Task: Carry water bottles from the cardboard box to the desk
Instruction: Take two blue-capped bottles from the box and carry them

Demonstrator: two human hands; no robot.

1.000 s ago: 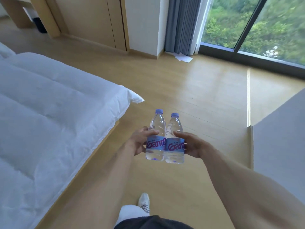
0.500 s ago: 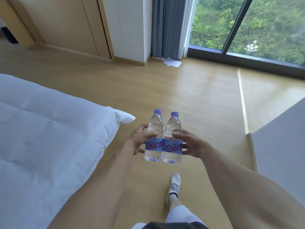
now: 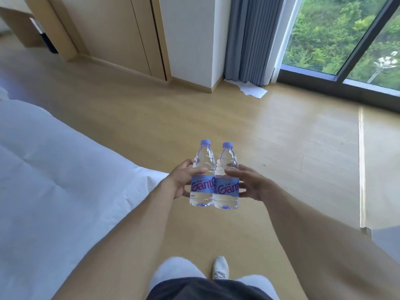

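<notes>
Two clear water bottles with blue caps and blue labels are held upright, side by side and touching, in front of me above the wooden floor. My left hand [image 3: 180, 180] grips the left bottle [image 3: 203, 176]. The right bottle [image 3: 226, 178] is gripped by my right hand [image 3: 251, 184]. Neither the cardboard box nor the desk top is clearly in view; a wooden desk-like piece [image 3: 19, 29] shows at the far top left.
A bed with a white duvet [image 3: 54, 180] fills the left side. A grey surface [image 3: 387, 241] is at the right edge. Ahead stand wooden cabinet doors [image 3: 121, 33], a grey curtain [image 3: 251, 37], a large window [image 3: 337, 33] and white paper [image 3: 252, 89] on the floor. My shoe [image 3: 220, 268] is below.
I have walked forward along the bed with both bottles held the same way; the view has turned left, so the cabinet and the desk-like piece show more, and the grey surface has slid right.
</notes>
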